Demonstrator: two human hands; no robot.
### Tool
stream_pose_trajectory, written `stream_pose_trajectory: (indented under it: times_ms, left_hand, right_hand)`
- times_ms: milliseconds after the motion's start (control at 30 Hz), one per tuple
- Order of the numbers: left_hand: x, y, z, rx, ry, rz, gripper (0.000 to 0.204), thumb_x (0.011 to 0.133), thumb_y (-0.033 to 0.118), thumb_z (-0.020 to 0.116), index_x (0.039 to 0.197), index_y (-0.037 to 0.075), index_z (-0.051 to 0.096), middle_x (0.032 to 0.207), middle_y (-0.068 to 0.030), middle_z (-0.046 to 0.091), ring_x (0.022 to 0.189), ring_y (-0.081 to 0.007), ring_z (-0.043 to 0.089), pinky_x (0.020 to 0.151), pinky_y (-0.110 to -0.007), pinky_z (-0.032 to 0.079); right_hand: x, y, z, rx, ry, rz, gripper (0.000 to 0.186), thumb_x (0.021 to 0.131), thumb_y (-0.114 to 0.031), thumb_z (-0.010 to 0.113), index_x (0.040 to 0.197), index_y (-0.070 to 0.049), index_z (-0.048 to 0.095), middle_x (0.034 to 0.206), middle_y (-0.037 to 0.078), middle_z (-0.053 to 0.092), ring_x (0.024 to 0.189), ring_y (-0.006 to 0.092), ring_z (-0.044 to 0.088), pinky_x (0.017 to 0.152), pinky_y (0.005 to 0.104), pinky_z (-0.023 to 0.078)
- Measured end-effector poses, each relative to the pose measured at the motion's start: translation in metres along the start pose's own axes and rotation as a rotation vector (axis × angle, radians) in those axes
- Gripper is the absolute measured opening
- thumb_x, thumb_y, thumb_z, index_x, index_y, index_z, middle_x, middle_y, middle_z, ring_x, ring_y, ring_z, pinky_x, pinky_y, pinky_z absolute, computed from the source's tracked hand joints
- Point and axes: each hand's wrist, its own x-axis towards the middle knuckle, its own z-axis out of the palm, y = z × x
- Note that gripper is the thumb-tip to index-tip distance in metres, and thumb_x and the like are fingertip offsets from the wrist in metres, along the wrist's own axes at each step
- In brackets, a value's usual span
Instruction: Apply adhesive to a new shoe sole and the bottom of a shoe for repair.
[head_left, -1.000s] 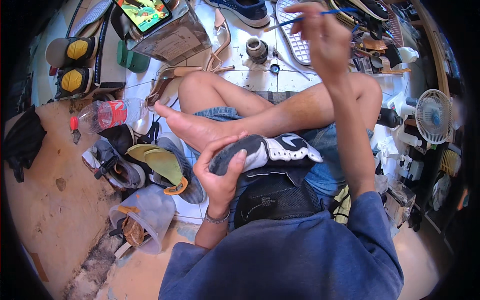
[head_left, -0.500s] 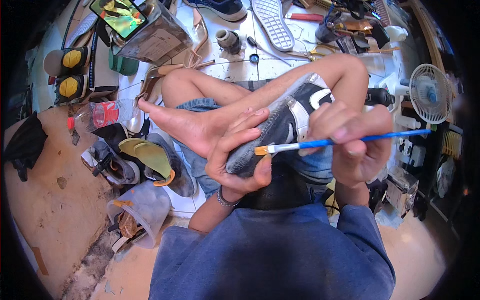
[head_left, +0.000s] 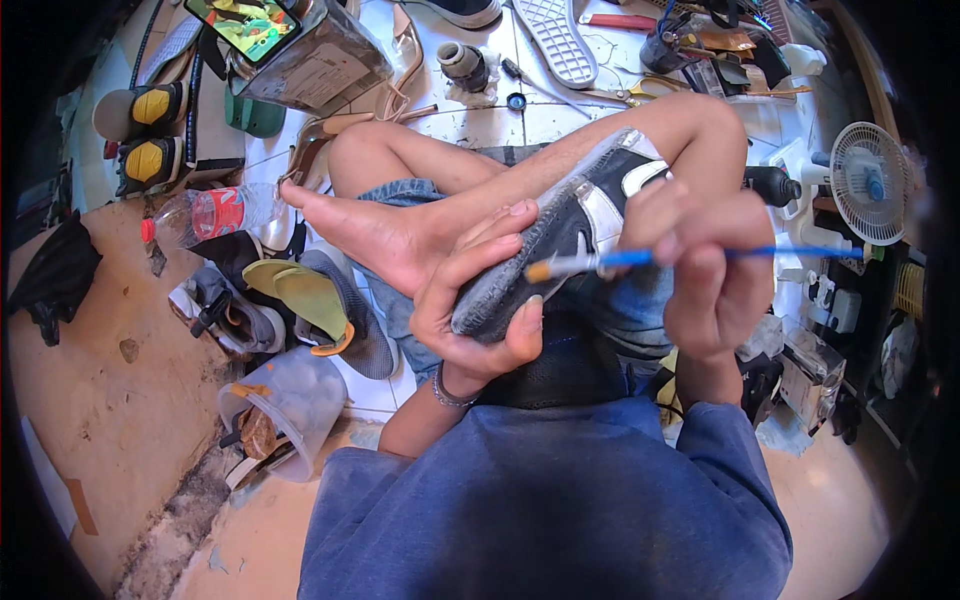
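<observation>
A dark shoe with white straps [head_left: 602, 218] lies tilted across my lap, its rough, frayed-looking edge turned up. My left hand [head_left: 480, 290] wraps round its near end, with the thumb on one side and the fingers on the other. Between the fingers of my right hand [head_left: 715, 265] is a thin paintbrush [head_left: 630, 258] with a blue handle, a pale metal collar and tan bristles. The bristles are over the near part of the shoe; blur hides whether they touch it. My right fingers cover part of the shoe's far side.
On the left are a plastic bottle [head_left: 215, 213], loose shoes [head_left: 235, 315] and a tipped clear bucket [head_left: 325, 395]. A phone [head_left: 248, 25] rests on a box-like can [head_left: 330, 65]. Ahead lie a jar [head_left: 462, 66], a white sole [head_left: 556, 40] and scissors [head_left: 640, 94]. A fan [head_left: 868, 183] stands right.
The brush tip has shifted slightly right and up, away from my left thumb. My right hand has moved a little left and is blurred. The left hand keeps its hold on the shoe.
</observation>
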Motion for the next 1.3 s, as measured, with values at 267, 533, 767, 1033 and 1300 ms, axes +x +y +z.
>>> stream_pose_trajectory:
  times_ms: [267,533,767,1033,1300]
  left_hand:
    - [0.0,-0.002,0.001,-0.025,-0.02,-0.008,0.045,0.073,0.009,0.068,0.112,-0.01,0.059,0.114,-0.0327,0.066,0.113,-0.0392,0.065,0.102,-0.046,0.047]
    - [-0.007,-0.003,-0.003,0.016,-0.044,0.019,0.045,0.071,0.01,0.069,0.111,-0.008,0.06,0.112,-0.0305,0.068,0.113,-0.0382,0.066,0.104,-0.048,0.046]
    - [-0.008,-0.003,-0.004,-0.018,-0.061,0.028,0.044,0.071,0.009,0.068,0.11,-0.008,0.06,0.111,-0.0296,0.069,0.112,-0.0383,0.066,0.103,-0.048,0.047]
    - [-0.008,-0.004,-0.007,0.008,-0.056,0.008,0.044,0.072,0.009,0.068,0.111,-0.009,0.059,0.113,-0.031,0.067,0.112,-0.0394,0.065,0.102,-0.048,0.048]
    - [-0.011,-0.004,-0.005,-0.021,-0.037,0.005,0.043,0.072,0.009,0.068,0.11,-0.009,0.058,0.113,-0.0315,0.067,0.112,-0.0391,0.065,0.103,-0.049,0.047]
  right_hand:
    - [0.006,-0.005,0.004,0.013,0.026,-0.045,0.013,0.095,-0.011,0.065,0.094,0.001,0.062,0.079,0.01,0.065,0.067,0.0219,0.06,0.065,0.0332,0.046]
    - [0.013,-0.01,0.002,-0.07,-0.1,0.012,0.009,0.093,-0.007,0.066,0.094,0.002,0.062,0.082,0.009,0.066,0.068,0.0216,0.061,0.063,0.0336,0.046]
    - [0.009,-0.013,0.001,-0.079,-0.001,0.05,0.009,0.092,-0.006,0.066,0.094,0.0,0.061,0.083,0.01,0.065,0.064,0.025,0.058,0.066,0.0366,0.046]
    - [0.009,-0.01,0.001,-0.143,-0.045,0.003,0.006,0.091,-0.003,0.066,0.092,0.0,0.062,0.082,0.009,0.064,0.068,0.0232,0.058,0.064,0.033,0.045]
    - [0.012,-0.012,-0.006,-0.255,-0.291,-0.108,0.018,0.103,-0.019,0.05,0.097,-0.002,0.055,0.078,0.012,0.064,0.072,0.0192,0.054,0.075,0.036,0.046]
